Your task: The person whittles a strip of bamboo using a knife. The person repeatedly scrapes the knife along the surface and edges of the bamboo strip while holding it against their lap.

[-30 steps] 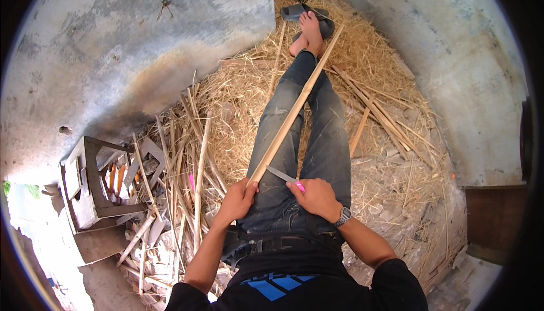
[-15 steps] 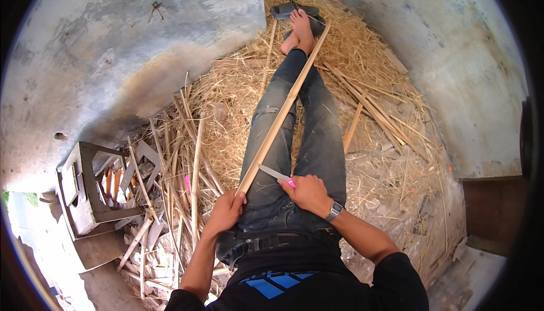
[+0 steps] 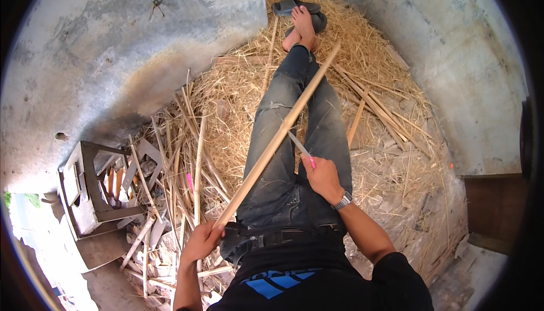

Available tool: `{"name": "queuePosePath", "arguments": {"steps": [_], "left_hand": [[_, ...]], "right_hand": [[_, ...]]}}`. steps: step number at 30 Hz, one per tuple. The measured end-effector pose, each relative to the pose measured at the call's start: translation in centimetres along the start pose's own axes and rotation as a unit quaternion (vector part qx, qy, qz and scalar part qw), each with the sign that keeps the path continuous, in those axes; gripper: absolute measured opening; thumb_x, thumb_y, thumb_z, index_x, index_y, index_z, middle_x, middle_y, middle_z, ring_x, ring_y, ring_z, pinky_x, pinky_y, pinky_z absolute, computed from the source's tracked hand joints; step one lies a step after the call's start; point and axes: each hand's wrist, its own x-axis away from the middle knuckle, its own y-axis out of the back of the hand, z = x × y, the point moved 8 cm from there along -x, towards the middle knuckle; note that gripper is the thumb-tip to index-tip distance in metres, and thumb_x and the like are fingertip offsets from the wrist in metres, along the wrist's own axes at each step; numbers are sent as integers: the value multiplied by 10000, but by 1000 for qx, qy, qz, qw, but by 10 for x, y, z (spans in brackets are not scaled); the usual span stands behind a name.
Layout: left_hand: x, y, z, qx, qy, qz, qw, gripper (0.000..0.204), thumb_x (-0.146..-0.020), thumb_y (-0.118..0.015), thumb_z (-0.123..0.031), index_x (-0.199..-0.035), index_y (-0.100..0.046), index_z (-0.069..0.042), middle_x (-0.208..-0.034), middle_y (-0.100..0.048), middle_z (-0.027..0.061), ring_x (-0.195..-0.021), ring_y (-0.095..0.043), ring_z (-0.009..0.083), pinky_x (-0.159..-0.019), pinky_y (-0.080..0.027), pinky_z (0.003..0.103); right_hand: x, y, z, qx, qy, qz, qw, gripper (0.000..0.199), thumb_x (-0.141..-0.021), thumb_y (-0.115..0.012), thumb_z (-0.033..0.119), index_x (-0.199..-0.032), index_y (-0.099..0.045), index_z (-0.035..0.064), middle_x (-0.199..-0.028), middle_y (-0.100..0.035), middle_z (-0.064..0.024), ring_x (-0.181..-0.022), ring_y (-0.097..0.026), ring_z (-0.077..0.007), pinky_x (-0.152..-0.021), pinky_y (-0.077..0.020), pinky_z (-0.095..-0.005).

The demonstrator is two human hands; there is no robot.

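Observation:
My left hand (image 3: 202,242) is closed round the near end of a long bamboo strip (image 3: 260,166), beside my left hip. The strip slants up to the right across my legs, its far end close to my bare feet. In my right hand (image 3: 324,178) is a knife (image 3: 298,142) with a pink handle, mostly covered by my fingers. Its narrow blade points up and left, and the tip meets or lies just beside the strip's right edge near mid-length. I cannot tell whether it cuts in.
Loose bamboo strips (image 3: 385,113) lie on shavings (image 3: 362,39) to the right, with more sticks (image 3: 198,163) piled at the left. A broken grey frame (image 3: 93,192) holding tools stands at far left. Dark sandals (image 3: 286,8) lie by my feet. Concrete walls (image 3: 430,45) close in both sides.
My left hand has drawn the strip back toward my hip, down and left. My right hand has moved the knife forward and right, farther along the strip.

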Motion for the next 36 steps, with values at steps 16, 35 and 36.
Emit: {"name": "queuePosePath", "arguments": {"steps": [16, 35, 36], "left_hand": [[-97, -28, -71, -67, -127, -39, 989, 368, -1105, -535, -317, -901, -645, -30, -595, -527, 26, -547, -519, 115, -543, -417, 320], [-54, -17, 8, -2, -46, -10, 999, 378, -1124, -503, -347, -910, -587, -46, -602, -501, -6, -530, -492, 95, -517, -396, 285], [-49, -17, 12, 9, -50, -2, 999, 362, -1124, -506, -345, -917, -571, -56, -605, -480, -25, -521, -467, 80, -501, -373, 272]], "right_hand": [[26, -7, 24, 13, 88, 60, 994, 572, -1014, -579, 553, -764, -742, 65, -630, -653, -221, -631, -662, -461, -587, -529, -547], [19, -18, 30, 100, 37, 86, 991, 638, -1025, -522, 610, -808, -753, 56, -707, -700, -238, -687, -696, -459, -614, -542, -573], [19, -18, 29, 103, 37, 81, 991, 640, -1024, -521, 613, -810, -752, 56, -705, -700, -239, -687, -696, -459, -614, -542, -574]]}}
